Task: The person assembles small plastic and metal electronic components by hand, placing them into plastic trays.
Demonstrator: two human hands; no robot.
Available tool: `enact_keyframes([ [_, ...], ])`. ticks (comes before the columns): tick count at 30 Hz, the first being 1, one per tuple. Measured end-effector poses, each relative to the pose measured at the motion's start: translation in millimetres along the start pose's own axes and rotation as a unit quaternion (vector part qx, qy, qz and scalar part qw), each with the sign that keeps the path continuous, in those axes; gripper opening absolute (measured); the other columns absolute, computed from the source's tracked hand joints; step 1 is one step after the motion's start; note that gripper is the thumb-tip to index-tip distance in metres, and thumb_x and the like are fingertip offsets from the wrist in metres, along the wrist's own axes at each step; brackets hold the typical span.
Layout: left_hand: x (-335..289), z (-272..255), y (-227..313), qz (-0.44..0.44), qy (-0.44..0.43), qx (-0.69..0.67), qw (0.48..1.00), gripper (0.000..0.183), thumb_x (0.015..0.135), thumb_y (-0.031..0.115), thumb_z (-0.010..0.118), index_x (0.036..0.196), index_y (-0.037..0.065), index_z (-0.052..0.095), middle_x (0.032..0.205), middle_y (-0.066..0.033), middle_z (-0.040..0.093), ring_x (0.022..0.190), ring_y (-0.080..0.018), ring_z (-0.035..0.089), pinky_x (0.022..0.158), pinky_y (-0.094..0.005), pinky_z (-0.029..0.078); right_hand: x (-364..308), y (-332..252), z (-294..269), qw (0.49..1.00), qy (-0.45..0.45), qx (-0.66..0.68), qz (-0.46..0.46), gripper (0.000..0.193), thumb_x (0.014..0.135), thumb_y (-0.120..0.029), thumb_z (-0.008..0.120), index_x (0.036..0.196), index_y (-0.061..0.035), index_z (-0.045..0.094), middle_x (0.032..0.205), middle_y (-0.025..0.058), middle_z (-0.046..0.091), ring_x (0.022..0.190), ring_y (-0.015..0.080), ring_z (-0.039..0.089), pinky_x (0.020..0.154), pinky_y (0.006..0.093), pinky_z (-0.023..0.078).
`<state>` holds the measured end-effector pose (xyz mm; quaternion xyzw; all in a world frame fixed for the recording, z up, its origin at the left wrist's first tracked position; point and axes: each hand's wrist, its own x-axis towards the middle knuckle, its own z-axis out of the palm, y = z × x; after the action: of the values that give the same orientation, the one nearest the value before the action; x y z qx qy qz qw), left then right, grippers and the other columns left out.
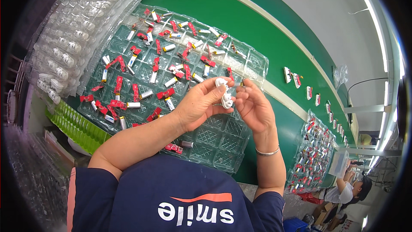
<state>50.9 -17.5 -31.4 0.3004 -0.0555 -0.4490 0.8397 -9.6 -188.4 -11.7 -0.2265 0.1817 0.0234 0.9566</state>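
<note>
My left hand [198, 103] is shut on a small white plastic part [224, 93], pinched between thumb and fingers. My right hand [254, 106] is raised against it from the right, its fingertips touching the white part and a tiny dark piece at the top. Both hands hover over a clear plastic compartment tray [214, 139]. Several small red circuit boards [118, 84] and silver cylindrical cells [153, 77] lie scattered in the tray's cells. A silver bangle [267, 151] sits on my right wrist.
Stacks of clear empty blister trays [71, 38] stand at the left. A green conveyor belt [257, 30] runs diagonally, carrying several small parts [292, 77]. Another filled tray [313, 150] lies at the right. Another person [343, 189] works at the lower right.
</note>
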Motion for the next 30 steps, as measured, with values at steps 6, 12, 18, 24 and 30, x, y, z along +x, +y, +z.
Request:
enact_keyframes([
  [6, 1.3, -2.9, 1.2, -0.009, -0.026, 0.002, 1.0, 0.038, 0.091, 0.024, 0.048, 0.124, 0.006, 0.04, 0.118, -0.0119, 0.051, 0.096, -0.017, 0.058, 0.076, -0.0333, 0.053, -14.0, 3.9, -0.5, 0.982, -0.115, -0.15, -0.001, 0.009, 0.084, -0.003, 0.051, 0.089, 0.0017, 0.057, 0.077, 0.0074, 0.056, 0.072, 0.017, 0.057, 0.06, 0.028, 0.048],
  [12, 1.3, 1.2, 0.4, -0.052, -0.047, -0.062, 0.996, 0.041, 0.091, 0.025, 0.046, 0.127, 0.007, 0.037, 0.125, -0.0105, 0.046, 0.099, -0.0206, 0.057, 0.078, -0.0351, 0.052, -18.8, 9.2, -7.1, 0.92, -0.04, -0.36, -0.149, 0.006, 0.082, -0.002, 0.058, 0.086, 0.0019, 0.058, 0.074, 0.0054, 0.058, 0.064, 0.0113, 0.056, 0.058, 0.0236, 0.048],
  [18, 1.2, -0.4, 0.3, -0.062, -0.083, -0.084, 0.991, 0.044, 0.091, 0.025, 0.046, 0.13, 0.008, 0.034, 0.129, -0.0119, 0.041, 0.101, -0.0227, 0.056, 0.079, -0.036, 0.052, -33.1, 14.1, 0.9, 0.886, 0.012, -0.413, -0.209, 0.011, 0.079, 0.002, 0.06, 0.09, 0.0033, 0.058, 0.078, 0.0059, 0.06, 0.065, 0.0106, 0.058, 0.06, 0.0222, 0.049],
  [24, -3.0, -0.6, -1.7, -0.117, -0.128, -0.089, 0.981, 0.038, 0.093, 0.022, 0.043, 0.126, 0.003, 0.039, 0.12, -0.0121, 0.049, 0.097, -0.02, 0.058, 0.078, -0.0353, 0.052, -47.9, 13.6, -9.0, 0.944, -0.058, -0.307, -0.106, 0.012, 0.081, 0.002, 0.057, 0.094, 0.0035, 0.058, 0.083, 0.0077, 0.061, 0.07, 0.0114, 0.058, 0.062, 0.0226, 0.049],
  [30, -1.0, -3.9, -3.2, -0.091, -0.088, 0.003, 0.992, 0.038, 0.091, 0.022, 0.048, 0.122, 0.001, 0.042, 0.115, -0.0114, 0.051, 0.096, -0.0204, 0.059, 0.076, -0.0342, 0.053, -44.0, 22.0, -6.8, 0.921, -0.014, -0.361, -0.148, 0.013, 0.082, 0.001, 0.057, 0.095, 0.0028, 0.057, 0.091, 0.0085, 0.062, 0.081, 0.0121, 0.06, 0.066, 0.0233, 0.049],
])
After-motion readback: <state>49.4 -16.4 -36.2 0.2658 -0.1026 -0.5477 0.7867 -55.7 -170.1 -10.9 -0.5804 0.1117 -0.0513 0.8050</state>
